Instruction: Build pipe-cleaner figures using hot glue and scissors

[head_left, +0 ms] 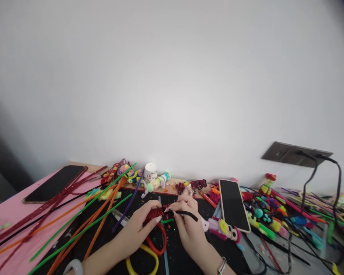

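My left hand is closed around a dark red, glittery piece of coiled pipe cleaner. Just to its right, my right hand pinches a black pipe cleaner, whose free end sticks out over the fingers. The fingertips of both hands nearly meet above the black mat, and what lies between them is partly hidden. Under the hands are scissors with red and yellow handles. A short green stem shows between my hands.
Long pipe cleaners in several colours lie at left, over a pink sheet with a dark phone. A white cup stands by the wall. At right are a pale-cased phone, a pipe-cleaner doll and plugged-in cables.
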